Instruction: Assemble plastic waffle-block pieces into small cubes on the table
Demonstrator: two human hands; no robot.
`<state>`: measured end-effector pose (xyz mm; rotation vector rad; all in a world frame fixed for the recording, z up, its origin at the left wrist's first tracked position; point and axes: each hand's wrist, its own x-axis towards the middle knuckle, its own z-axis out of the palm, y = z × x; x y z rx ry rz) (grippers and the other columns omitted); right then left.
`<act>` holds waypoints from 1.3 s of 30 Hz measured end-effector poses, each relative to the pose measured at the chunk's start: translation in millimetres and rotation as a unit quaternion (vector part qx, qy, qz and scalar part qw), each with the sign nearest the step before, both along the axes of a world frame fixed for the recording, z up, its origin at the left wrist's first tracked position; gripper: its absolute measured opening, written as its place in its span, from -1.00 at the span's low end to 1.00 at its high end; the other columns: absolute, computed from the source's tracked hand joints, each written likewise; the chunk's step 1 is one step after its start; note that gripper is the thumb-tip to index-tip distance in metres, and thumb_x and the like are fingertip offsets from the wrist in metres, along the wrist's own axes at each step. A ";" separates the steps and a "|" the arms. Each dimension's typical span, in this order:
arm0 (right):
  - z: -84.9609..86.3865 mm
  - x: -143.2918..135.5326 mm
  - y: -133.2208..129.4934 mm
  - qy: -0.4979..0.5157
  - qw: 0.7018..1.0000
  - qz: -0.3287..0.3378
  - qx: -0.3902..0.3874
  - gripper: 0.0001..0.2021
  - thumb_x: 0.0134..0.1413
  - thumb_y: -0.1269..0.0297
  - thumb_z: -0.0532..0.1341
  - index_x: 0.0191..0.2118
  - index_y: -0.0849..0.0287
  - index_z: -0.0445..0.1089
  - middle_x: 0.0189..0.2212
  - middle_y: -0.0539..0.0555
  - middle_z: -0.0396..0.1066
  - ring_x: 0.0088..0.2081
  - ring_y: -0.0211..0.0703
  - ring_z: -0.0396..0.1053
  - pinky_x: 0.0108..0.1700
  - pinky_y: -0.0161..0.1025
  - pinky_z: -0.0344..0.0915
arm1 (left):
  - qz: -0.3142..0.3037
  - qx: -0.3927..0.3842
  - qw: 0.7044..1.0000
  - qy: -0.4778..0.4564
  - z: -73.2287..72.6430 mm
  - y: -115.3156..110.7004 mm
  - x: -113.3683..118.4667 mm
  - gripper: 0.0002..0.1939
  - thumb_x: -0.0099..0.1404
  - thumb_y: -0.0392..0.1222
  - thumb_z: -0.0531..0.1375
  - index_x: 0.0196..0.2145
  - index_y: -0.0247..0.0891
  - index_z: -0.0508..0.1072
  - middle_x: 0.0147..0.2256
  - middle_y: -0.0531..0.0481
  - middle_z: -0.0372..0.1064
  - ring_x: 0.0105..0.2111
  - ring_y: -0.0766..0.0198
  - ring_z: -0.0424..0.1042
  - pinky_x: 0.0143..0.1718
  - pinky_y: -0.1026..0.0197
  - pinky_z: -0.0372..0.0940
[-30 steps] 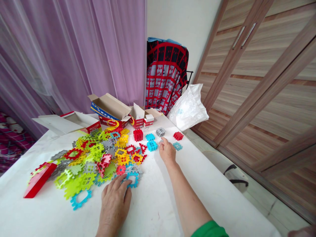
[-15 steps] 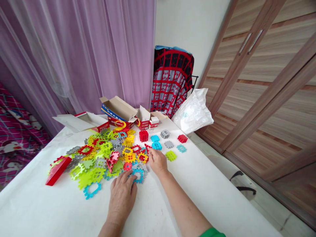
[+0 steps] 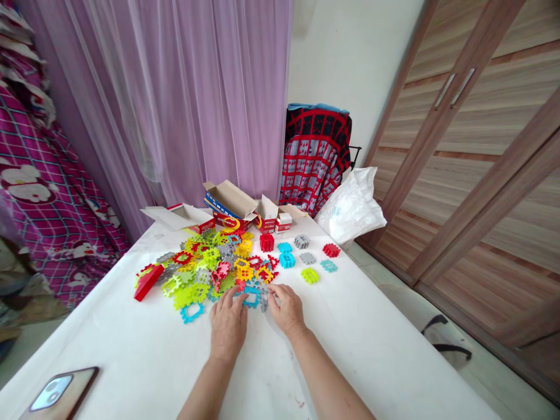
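Your right hand (image 3: 286,309) is right at the gray piece (image 3: 264,300), can't tell if you're actually pinching it. Left hand (image 3: 228,321) is loosely spread by the blue frame (image 3: 258,298), near edge of that colorful pile (image 3: 210,256). Open boxes (image 3: 230,199) behind.

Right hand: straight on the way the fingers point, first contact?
Probably the grey toothed piece beside the blue frame piece; the right hand is so near that touching or just short is unclear.

You see lime, yellow, red, blue and grey toy pieces (image 3: 210,256), a lilac curtain (image 3: 214,99) and a red-gridded, black-and-grey cloth (image 3: 311,154).
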<state>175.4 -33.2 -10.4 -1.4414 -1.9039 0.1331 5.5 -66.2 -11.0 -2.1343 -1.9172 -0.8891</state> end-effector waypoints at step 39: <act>-1.4 23.2 -5.5 -0.094 0.978 -0.177 -0.056 -0.71 -0.01 0.17 0.29 -0.15 0.14 0.40 -0.21 0.11 0.43 -0.12 0.00 0.32 -0.14 -0.19 0.16 | 0.015 0.033 0.982 -0.184 -12.4 7.7 -43.6 -0.73 0.22 -0.14 0.03 -0.28 -0.15 0.51 -0.27 -0.03 0.57 -0.25 0.14 0.53 -0.15 0.10 0.40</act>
